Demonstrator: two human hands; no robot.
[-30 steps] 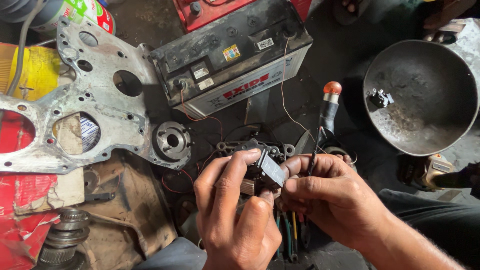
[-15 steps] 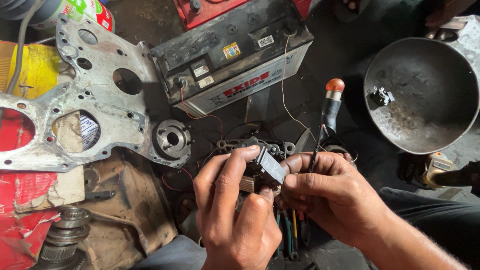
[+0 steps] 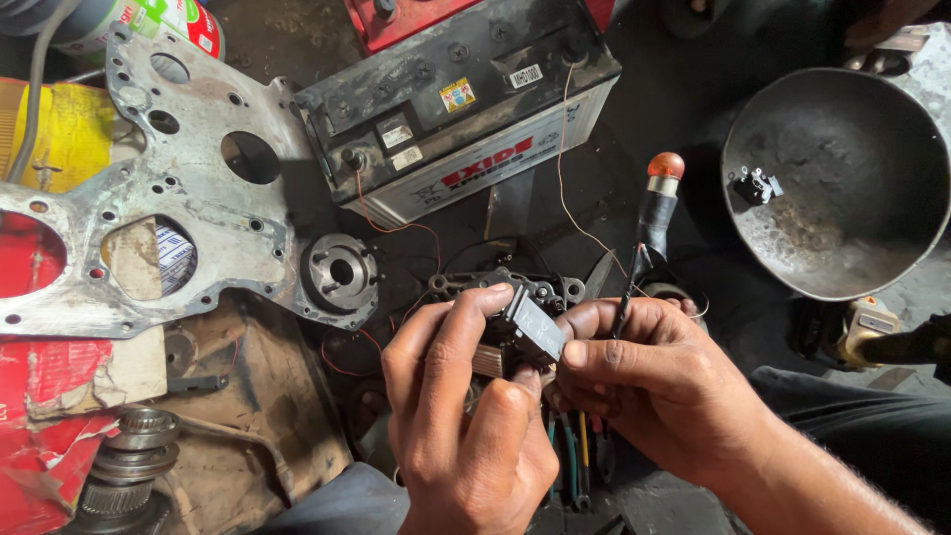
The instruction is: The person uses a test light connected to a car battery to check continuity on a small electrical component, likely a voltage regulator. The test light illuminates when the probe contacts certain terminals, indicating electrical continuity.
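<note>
Relay [image 3: 530,325] half-hidden behind fingers [image 3: 466,327]

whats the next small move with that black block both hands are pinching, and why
Probably seat the small black block squarely onto the dark part beneath it: left hand and right hand pinch it from both sides, and it sits tilted.

Left hand [image 3: 466,416]: fingers curled over a small dark electrical part [image 3: 530,327], thumb beneath it.
Right hand [image 3: 654,381]: pinches the same part from the right; a thin probe tool with an orange cap [image 3: 654,213] rises between its fingers.
Behind: grimy car battery [image 3: 461,104], thin wires trailing.
Left: pierced metal plate [image 3: 149,218].
Right: dark metal bowl [image 3: 842,228].
</note>
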